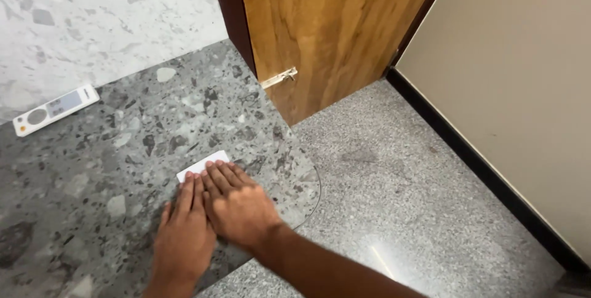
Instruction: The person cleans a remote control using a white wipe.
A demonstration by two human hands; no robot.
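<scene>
Closest to me, both hands lie flat on the dark speckled stone countertop [92, 169], palms down and fingers stretched out, nothing curled or clenched. The left hand [183, 236] and the right hand [241, 204] sit side by side, the right one slightly overlapping the left, and their fingertips press onto a small white card or folded paper [200, 165]. Most of that white piece is hidden beneath the fingers; only its far edge and one corner peek out. The flat, spread posture looks like pinning or smoothing it against the stone rather than picking it up, though I cannot tell whether it is paper, card or something stiffer.

The white piece lies near the countertop's rounded corner, close to where the stone ends and the grey granite floor [400, 199] begins below.

Further along the countertop from the white piece, well apart and towards the pale marbled wall [92, 21], a white remote control [55, 109] rests at an angle, untouched.

Beyond the white piece, past the counter's far edge, stands a wooden door [332, 33] with a metal latch [279, 77] low on it, and a beige wall [523, 88] with dark skirting runs off beside it.
</scene>
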